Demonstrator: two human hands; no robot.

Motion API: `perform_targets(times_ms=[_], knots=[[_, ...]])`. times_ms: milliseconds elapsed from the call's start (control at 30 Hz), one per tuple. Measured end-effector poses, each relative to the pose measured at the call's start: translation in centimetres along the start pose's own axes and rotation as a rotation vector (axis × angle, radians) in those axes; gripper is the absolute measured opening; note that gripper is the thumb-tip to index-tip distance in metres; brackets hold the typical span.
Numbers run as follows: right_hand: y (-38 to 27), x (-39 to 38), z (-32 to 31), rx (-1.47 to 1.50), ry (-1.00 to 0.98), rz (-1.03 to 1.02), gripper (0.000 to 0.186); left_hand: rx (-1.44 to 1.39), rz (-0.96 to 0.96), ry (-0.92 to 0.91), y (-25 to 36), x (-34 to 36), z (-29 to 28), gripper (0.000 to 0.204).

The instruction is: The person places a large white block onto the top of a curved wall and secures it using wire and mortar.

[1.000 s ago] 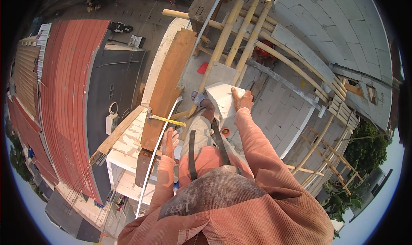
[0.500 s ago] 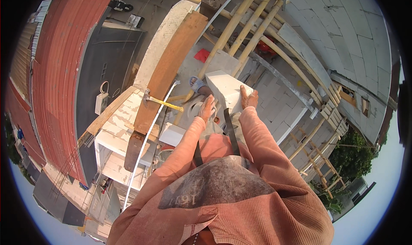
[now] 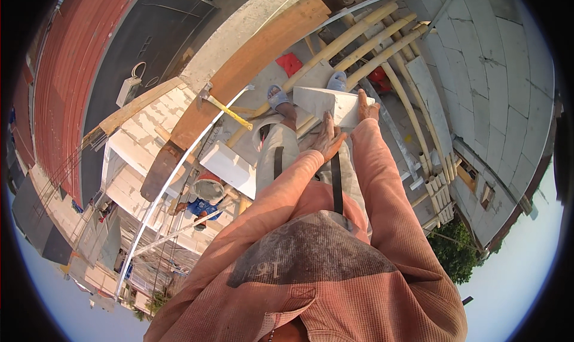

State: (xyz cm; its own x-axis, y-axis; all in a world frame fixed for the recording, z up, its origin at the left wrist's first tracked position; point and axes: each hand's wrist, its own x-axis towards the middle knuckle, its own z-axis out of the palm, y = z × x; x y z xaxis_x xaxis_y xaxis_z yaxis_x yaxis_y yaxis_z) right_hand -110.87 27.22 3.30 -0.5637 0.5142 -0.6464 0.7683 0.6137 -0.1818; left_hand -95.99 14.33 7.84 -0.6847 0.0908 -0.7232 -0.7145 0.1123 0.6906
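Observation:
A white, brick-shaped building block (image 3: 345,110) is held in front of my legs, tilted, with its long side to the left. My right hand (image 3: 368,110) grips its right end, fingers over the edge. Against the block's near face presses my left hand (image 3: 327,140), fingers straight and thumb apart; its palm side is hidden. Beyond and left of the block are my feet in blue-grey sandals (image 3: 278,95). A claw hammer (image 3: 226,112) with a yellow handle lies to the left on a brown wooden plank (image 3: 239,67).
Bamboo poles (image 3: 365,43) cross beyond the block and down the right. Another white block (image 3: 229,167) lies left of my legs. A bucket (image 3: 208,189) and a person in blue (image 3: 203,209) are lower left. Block walls (image 3: 490,61) rise at right.
My left hand has moved right and now touches the block; before, it was apart from it. The block has turned, and the view has shifted, bringing the bucket and person in blue into sight.

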Motion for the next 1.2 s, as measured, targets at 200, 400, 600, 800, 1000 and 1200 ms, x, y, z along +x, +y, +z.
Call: perform_targets(times_ms=[200,400,600,800,1000,1200], knots=[[-2.3,2.7,-0.8,-0.005,0.004,0.023,0.11,-0.244,-0.005,0.051,2.0,2.3,-0.5,0.087],[-3.2,1.0,-0.8,0.006,-0.059,-0.08,0.108,-0.372,-0.085,0.276,-2.2,6.5,1.8,0.077],[0.7,0.9,-2.7,0.064,-0.086,-0.045,0.097,-0.526,-0.201,0.303,-3.1,8.6,2.7,0.081],[2.9,-1.5,-3.9,0.131,-0.069,-0.07,0.077,-0.47,-0.134,0.307,-5.5,7.8,5.1,0.085],[4.9,-5.8,-2.2,0.176,-0.165,-0.146,0.077,-0.588,-0.071,0.403,-14.8,8.6,6.4,0.083],[5.0,-6.0,-3.2,0.228,-0.169,-0.069,0.08,-0.85,-0.228,0.334,-12.2,8.5,5.4,0.085]])
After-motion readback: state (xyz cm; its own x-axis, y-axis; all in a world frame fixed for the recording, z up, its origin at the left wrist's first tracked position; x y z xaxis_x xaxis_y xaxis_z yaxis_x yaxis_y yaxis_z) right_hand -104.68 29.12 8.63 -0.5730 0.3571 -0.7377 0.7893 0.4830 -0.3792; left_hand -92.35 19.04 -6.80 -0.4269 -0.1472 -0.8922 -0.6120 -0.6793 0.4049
